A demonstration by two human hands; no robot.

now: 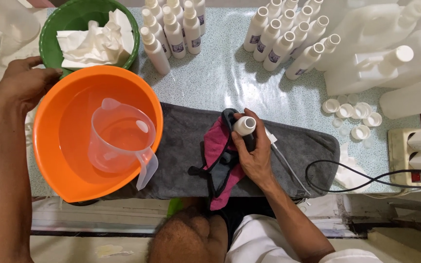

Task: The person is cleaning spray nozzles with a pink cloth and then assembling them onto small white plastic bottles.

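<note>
1. Left hand [23,85] grips the far-left rim of the orange basin [54,160], fingers curled over the edge and thumb outside. The hold looks meant to steady the basin or draw it closer, since it overhangs the table's near edge.
2. A clear measuring jug [120,139] lies tilted inside the basin, spout and handle toward the person. It rests on the basin floor, apparently parked there so drips stay contained.
3. Right hand [254,156] is closed around a small white bottle [244,125], open neck pointing up at the camera. The bottle sits over the pink cloth [215,146]; an upright grip likely keeps any contents in.
4. The pink cloth lies on a grey towel [298,146] spread across the table [220,78], probably as padding against spills.
5. Rows of capped white bottles [278,41] stand at the far side, out of the way.
6. Loose white caps [352,114] cluster right of the towel, near the right hand.
7. A green bowl [49,29] holding crumpled white tissue [96,41] sits just behind the basin.
</note>
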